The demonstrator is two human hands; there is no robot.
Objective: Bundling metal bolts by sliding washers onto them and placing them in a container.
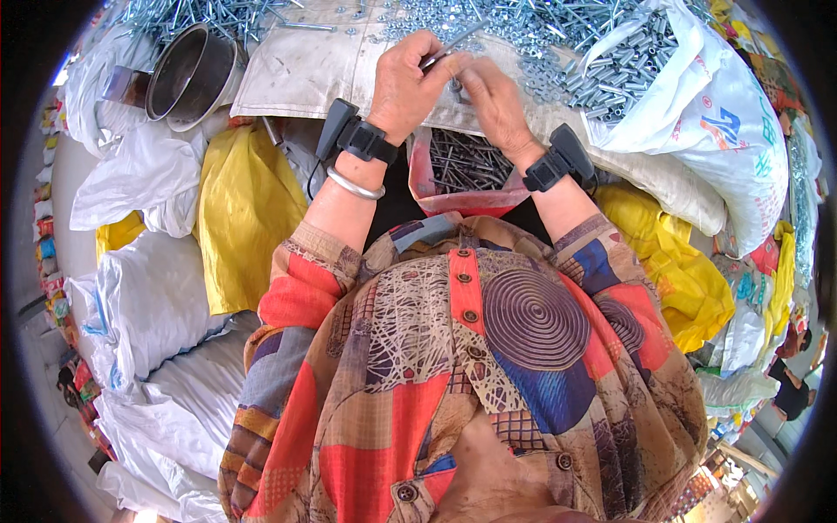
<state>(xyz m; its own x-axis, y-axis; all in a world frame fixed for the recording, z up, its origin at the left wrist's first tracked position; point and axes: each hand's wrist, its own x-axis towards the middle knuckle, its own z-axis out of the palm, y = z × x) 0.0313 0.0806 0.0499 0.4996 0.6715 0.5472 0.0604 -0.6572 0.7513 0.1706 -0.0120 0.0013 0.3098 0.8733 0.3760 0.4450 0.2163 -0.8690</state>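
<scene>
My left hand (408, 83) is closed round a thin grey metal rod, like a long bolt (462, 37), which points up and to the right. Just beside its thumb, my right hand (495, 98) has thumb and fingers pinched together. A small metal piece (455, 85) shows at those fingertips, too small to name. Both hands are above the near edge of a pale cloth (305, 74). Under them stands an open red-and-white bag (422, 166) holding many dark bolts or rods (466, 157).
Long silver bolts (196, 16) lie heaped at the far left, with loose nuts (475, 22) scattered across the far middle. At the right, a white bag (724, 113) spills metal sleeves (623, 74). A dark round pan (192, 74) stands left. Yellow sacks (248, 218) lie on both sides.
</scene>
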